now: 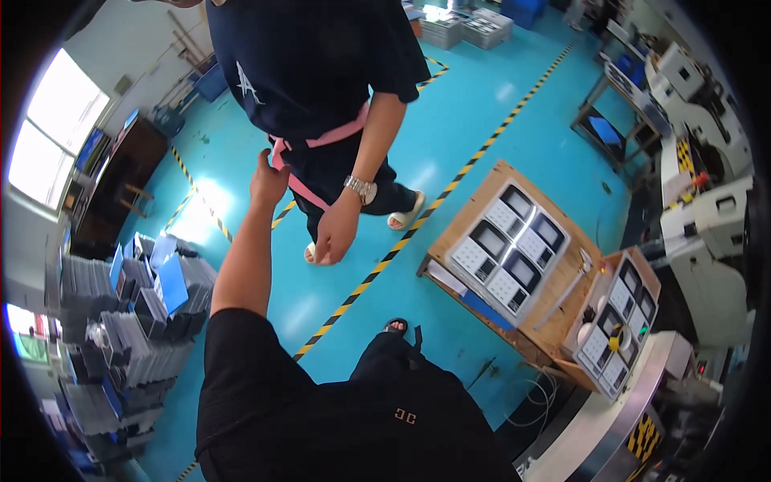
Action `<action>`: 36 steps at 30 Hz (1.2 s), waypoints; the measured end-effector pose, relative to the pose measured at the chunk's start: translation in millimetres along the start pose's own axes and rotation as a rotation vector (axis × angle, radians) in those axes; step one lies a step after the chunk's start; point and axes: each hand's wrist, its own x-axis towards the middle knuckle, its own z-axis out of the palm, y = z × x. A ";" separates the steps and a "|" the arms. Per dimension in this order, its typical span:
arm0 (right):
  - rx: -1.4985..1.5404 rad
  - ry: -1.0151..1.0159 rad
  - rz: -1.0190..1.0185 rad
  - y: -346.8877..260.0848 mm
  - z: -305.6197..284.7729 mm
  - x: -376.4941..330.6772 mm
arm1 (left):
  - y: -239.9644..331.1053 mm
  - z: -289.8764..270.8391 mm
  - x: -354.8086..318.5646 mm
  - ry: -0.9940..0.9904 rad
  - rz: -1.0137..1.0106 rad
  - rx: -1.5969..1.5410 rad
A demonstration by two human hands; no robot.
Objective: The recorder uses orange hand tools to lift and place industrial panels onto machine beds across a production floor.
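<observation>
My left hand (269, 181) reaches forward at a co-worker's waist. Its thumb stands apart from the partly curled fingers, and the hand looks open. A pink strap (340, 131) circles the co-worker's waist and crosses the thigh. Part of it shows between my thumb and fingers, and whether I touch it is unclear. The co-worker's hand (336, 231), below a metal wristwatch (361, 189), hangs in front of me with loosely bent fingers. My right hand is out of view.
Panels with square windows (510, 249) lie on a wooden bench (500, 174) at the right, beside machines (695, 217). Tall stacks of grey sheets (140, 345) stand at the left. Black-and-yellow tape (470, 165) crosses the blue floor (474, 104).
</observation>
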 end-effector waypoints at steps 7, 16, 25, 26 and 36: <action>-0.102 -0.609 0.365 -104.5 115.5 -15.3 | -117.8 -84.1 61.5 0.024 -0.076 0.252; -0.258 -0.838 -0.180 -165.4 262.2 71.4 | -228.9 -208.1 2.1 0.464 0.062 0.576; -0.296 -0.870 -0.653 -377.3 313.6 67.6 | -310.2 -333.3 -79.6 -0.044 -0.024 0.159; -0.304 -0.868 -0.677 -380.1 308.6 53.2 | -324.4 -347.6 -87.2 -0.123 0.005 0.047; -0.300 -0.920 -1.006 -460.3 324.1 -152.4 | -434.0 -419.5 -86.1 -0.360 0.571 0.322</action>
